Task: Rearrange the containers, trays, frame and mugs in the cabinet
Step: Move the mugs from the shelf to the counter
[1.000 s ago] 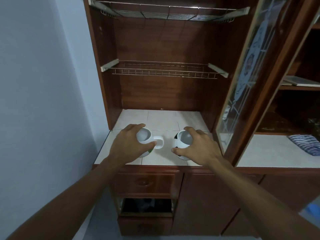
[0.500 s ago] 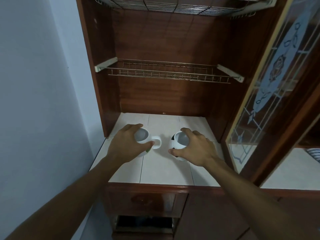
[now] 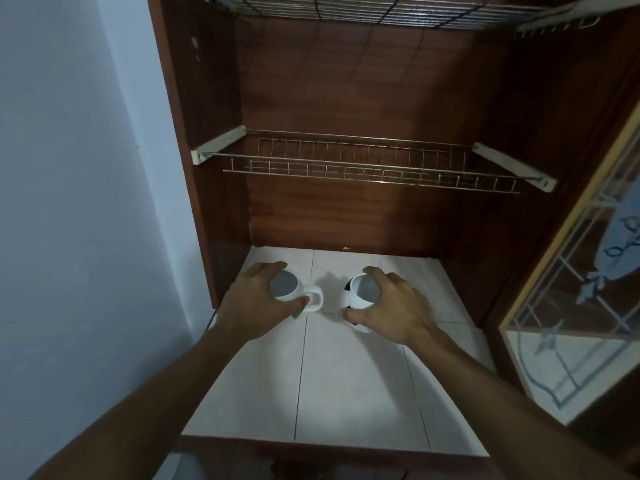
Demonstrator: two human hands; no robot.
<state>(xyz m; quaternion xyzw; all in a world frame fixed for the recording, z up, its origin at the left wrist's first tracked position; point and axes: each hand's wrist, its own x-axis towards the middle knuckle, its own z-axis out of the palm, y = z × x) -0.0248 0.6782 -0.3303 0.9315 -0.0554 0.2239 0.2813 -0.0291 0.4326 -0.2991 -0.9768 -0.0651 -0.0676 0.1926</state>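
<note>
Two mugs, one per hand. We take the rack (image 3: 363, 164) as our reference.

White mug (image 3: 287, 287): on the tiles (image 3: 346, 375) below the rack, toward its left end, upright, mouth up. Its handle (image 3: 315, 299) is turned toward the rack's middle.

Spotted mug (image 3: 362, 292): below the rack, near its middle, upright. We see no handle on it. The two mugs stand near each other but apart, with the white mug's handle in the gap.

Left hand (image 3: 256, 303) grasps the white mug from above, fingers curled over the far rim and thumb against the near wall beside the handle. Right hand (image 3: 391, 306) grasps the spotted mug the same way, fingers on the far rim and thumb low on the near wall.

We judge that the rim grasp suits a short shift across the tiles. It needs no handle, both mugs can travel together, and they stay level. We cannot tell whether either base is off the tiles.

Judged step: setting the pair side by side below the rack.

Risk: the handle could knock the spotted mug if the gap closes.
</note>
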